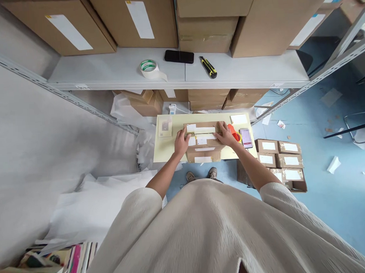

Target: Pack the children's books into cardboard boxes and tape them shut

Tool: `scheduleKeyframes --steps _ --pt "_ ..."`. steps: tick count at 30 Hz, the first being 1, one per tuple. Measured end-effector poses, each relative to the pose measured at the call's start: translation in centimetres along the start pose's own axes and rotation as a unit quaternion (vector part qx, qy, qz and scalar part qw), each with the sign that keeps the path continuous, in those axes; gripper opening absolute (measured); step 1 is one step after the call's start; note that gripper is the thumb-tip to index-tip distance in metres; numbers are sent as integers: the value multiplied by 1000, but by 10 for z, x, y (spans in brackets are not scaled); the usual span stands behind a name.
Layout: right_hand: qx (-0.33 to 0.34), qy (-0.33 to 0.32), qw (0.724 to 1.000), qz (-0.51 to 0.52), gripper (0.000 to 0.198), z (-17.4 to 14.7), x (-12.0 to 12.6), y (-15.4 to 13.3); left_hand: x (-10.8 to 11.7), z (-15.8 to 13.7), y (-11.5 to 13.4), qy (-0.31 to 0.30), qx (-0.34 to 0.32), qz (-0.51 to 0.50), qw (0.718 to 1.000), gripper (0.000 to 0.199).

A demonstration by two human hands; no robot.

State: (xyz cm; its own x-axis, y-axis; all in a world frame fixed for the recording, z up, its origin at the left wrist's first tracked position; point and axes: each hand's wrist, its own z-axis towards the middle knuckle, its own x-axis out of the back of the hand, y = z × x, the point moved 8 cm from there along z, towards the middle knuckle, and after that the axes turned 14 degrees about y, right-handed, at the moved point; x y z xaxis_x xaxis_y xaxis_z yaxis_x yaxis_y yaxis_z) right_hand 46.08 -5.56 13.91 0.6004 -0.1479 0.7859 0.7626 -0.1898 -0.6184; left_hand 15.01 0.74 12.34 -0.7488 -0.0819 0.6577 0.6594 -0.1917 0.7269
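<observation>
Our left hand (180, 142) and right hand (225, 134) touch cardboard box (207, 144) | spread or pinching: we can't tell | tape dispenser (232, 132) beside right fingers

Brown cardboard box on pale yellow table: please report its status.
Left grip, right grip: on opposite sides of rectangular brown cardboard box. White labels on box. Orange-red tape dispenser close beside right grip.

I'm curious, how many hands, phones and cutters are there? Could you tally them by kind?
Hands: 2, left hand and right hand, both on the cardboard
Phones: 2, black phone on the shelf, lit phone on the table
Cutters: 1, yellow-and-black cutter
Total: 5
</observation>
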Motion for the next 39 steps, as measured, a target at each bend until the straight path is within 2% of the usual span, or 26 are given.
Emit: scheduleKeyframes --steps 3,6,8,10,12,15,19,23,27,35,39 --pt "-1 -12 1000 -3 99 1 -11 1 -1 1 0 -1 -3 24 1000 61" --pt "-12 -10 1000 -14 98 -3 -21 5 0 -6 17 4 -49 73 996 53" --pt "-21 -3 1000 -15 97 -6 -25 6 -8 -15 38 -26 -108 85 990 50" --pt "-21 4 1000 -6 96 -5 -27 5 -22 -26 59 -88 -167 81 979 50" --pt "-17 10 1000 17 95 -3 -25 7 -33 -34 72 -123 -195 88 969 52" --pt "-58 41 995 67 85 1 -13 30 -39 -38 75 -134 -195 104 966 53" --pt "-177 107 977 43 64 -5 9 97 -40 -41 67 -145 -183 117 965 56" --pt "-198 50 979 -5 44 -11 8 139 -39 -42 63 -149 -169 130 965 57" --pt "-196 24 980 -17 40 -10 1 147 -38 -42 65 -155 -164 140 964 57" --pt "-151 34 988 7 55 1 -2 140 -35 -39 68 -161 -144 161 963 57" --pt "-187 23 982 -9 48 4 6 145 -34 -38 70 -155 -147 150 965 56"
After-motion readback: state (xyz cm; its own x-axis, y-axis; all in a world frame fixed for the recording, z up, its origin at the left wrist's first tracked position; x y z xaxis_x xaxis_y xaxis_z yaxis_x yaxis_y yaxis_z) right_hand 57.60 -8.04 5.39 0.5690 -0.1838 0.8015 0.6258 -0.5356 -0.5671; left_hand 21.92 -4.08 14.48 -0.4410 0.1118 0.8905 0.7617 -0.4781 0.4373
